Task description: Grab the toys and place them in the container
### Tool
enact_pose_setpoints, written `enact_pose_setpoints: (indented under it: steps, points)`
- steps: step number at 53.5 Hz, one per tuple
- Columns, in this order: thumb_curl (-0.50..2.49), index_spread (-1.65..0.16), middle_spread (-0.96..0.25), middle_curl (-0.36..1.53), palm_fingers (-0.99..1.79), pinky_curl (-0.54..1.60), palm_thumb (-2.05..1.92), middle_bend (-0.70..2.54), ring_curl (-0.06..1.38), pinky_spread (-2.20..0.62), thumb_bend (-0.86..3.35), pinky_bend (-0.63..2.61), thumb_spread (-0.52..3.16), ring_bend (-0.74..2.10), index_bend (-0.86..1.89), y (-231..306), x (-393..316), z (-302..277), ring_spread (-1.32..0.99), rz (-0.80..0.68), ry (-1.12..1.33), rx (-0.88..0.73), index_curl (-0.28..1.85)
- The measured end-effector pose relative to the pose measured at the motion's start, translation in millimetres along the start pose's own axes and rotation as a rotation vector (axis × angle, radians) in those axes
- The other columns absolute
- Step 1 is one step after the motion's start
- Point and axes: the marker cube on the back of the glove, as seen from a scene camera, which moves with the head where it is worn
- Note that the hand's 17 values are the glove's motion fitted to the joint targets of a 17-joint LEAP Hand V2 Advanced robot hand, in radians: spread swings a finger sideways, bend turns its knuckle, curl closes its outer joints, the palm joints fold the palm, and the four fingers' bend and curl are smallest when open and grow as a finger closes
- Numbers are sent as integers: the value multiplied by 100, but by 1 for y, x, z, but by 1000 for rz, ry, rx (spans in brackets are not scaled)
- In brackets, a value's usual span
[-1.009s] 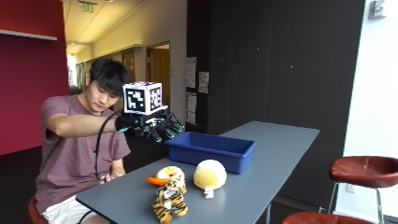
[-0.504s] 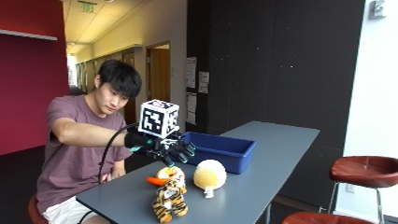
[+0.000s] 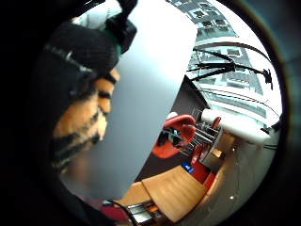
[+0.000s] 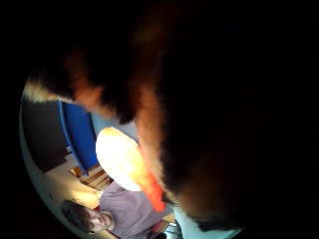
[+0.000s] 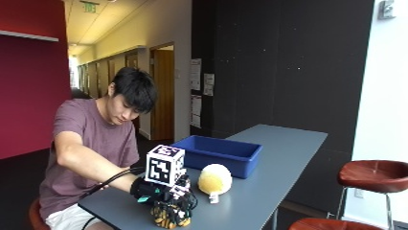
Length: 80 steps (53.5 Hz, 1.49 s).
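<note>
1. We see a person seated at a grey tabletop (image 5: 274,172), the gloved right hand (image 5: 167,191) lowered onto a striped tiger toy (image 5: 171,214) at the near end.
2. The grip covers the tiger from above; the little-finger palm view shows orange-and-black fur (image 3: 80,122) close against the glove, and the thumb-side view is filled with dark fur. We cannot tell whether the fingers have closed round the toy or only rest on it.
3. A round yellow plush toy (image 5: 215,179) sits on the tabletop just beside the hand, between the tiger and the blue container (image 5: 220,153), which stands further along and open at the top.
4. An orange toy shows as a streak in the thumb-side view (image 4: 149,189); in the outside view it is hidden behind the hand.
5. Risks, as we judge them: the toys are crowded, so a lift could catch a neighbour and drag or topple it.
6. The tiger sits near the tabletop's edge; a grasp on soft fur alone could slip and send it to the floor.
7. The yellow toy lies on the path to the container, and a low carry could knock it.
</note>
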Motion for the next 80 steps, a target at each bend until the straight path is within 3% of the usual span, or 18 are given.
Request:
enact_pose_setpoints:
  steps: [6,12,14,20,30,41,65,80]
  points:
    - [29,-25,-14,41,73,25,7,87,21,-2,2,57,121,29,39,-5,1,3,-13,-16,-63,250,26]
    - [37,-23,-17,52,92,26,26,107,31,-11,9,53,118,56,36,-16,0,-3,-24,28,-39,398,30]
    - [40,-23,-18,55,112,27,30,113,35,-14,10,58,114,70,35,-24,1,-8,-27,48,-22,402,30]
    - [46,-21,-17,61,137,36,32,123,47,-21,7,76,104,94,50,-43,5,-17,-32,117,-12,232,39]
    - [53,-18,-17,66,124,46,33,134,56,-27,2,92,94,116,73,-21,1,-18,-32,188,-12,109,53]
    - [60,-15,-15,69,114,52,34,142,58,-29,-1,98,89,127,83,21,7,-53,-31,229,-32,160,65]
    - [70,-12,-14,70,109,59,33,149,57,-30,-2,100,86,136,81,104,30,-129,-28,261,98,218,84]
    - [74,-11,-13,69,108,62,31,150,56,-31,-2,98,86,137,75,111,-25,-190,-27,175,165,278,93]
